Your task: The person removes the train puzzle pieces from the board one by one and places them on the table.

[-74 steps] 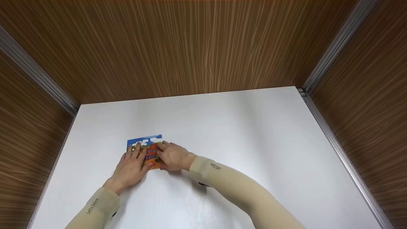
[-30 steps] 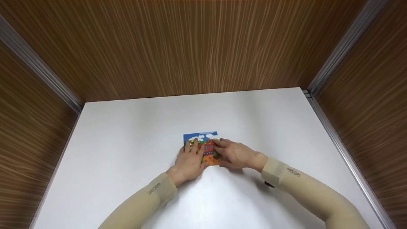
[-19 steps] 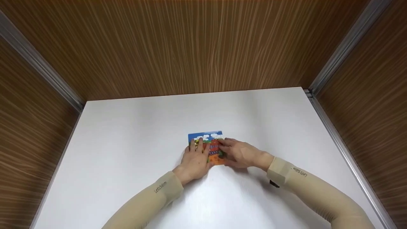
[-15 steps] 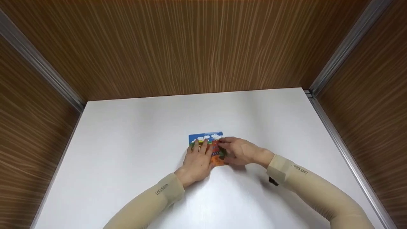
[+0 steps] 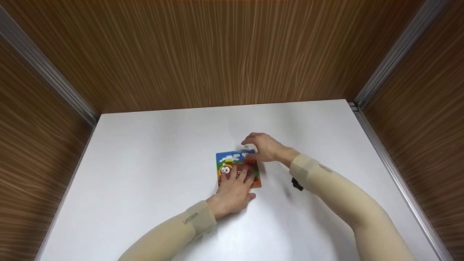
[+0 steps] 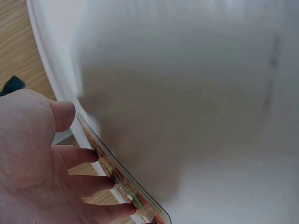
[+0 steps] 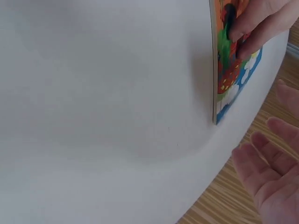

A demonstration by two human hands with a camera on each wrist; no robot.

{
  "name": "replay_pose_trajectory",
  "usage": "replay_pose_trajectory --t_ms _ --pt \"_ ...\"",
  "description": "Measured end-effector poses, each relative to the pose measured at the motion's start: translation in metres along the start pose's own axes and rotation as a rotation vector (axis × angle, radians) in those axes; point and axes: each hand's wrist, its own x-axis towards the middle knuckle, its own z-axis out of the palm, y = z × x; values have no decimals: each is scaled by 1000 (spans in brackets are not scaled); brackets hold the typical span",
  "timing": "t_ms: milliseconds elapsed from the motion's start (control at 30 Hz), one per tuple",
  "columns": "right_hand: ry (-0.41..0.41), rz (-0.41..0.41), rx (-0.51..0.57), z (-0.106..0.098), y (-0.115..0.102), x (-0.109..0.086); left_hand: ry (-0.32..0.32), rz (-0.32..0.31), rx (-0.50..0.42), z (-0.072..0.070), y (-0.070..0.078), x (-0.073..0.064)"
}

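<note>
Blue-topped picture board (image 5: 232, 160) on the white worktop (image 5: 152, 163), about mid-width, slightly askew, flat as far as visible. Cartoon face on its left half, red patches at right partly under fingers.

Left grip (image 5: 233, 194): palm down from the near side, fingers long and spread on the print, thumb off past the near edge. Not closed round anything. Right grip (image 5: 266, 146): wide, fingers loosely arched beyond the far right corner, nothing held. Thumb by that corner; cannot tell whether touching.

Step in hand, best guess: steadying the board with left fingertips while setting up the right at the far side. Next move probably calls for even pressure on the left, then right fingertips onto the far or right edge without skewing. Thin edge, low on the surface: likely easier to nudge or slide than to pinch from above.

Edges: wood-grain back panel (image 5: 232, 54) behind the far worktop edge, well apart from the board. Left side panel (image 5: 40, 145) and right side panel (image 5: 424, 137) further out. Plenty of sliding room left and right. Less toward the near side: beige sleeves (image 5: 163, 233) slanting in from both near corners. Possible snag: finger clash over the small print area.
</note>
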Motion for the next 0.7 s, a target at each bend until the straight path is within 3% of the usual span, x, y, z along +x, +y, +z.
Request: replay_pose_trajectory --t_ms 233,400,700 --pt "-51 -12 9 19 -7 28 -4 18 62 4 -1 1" --pt "-32 -11 -7 30 -15 42 -8 23 96 5 1 0" --pt "-47 18 16 42 -25 52 -4 23 116 8 -2 -1"
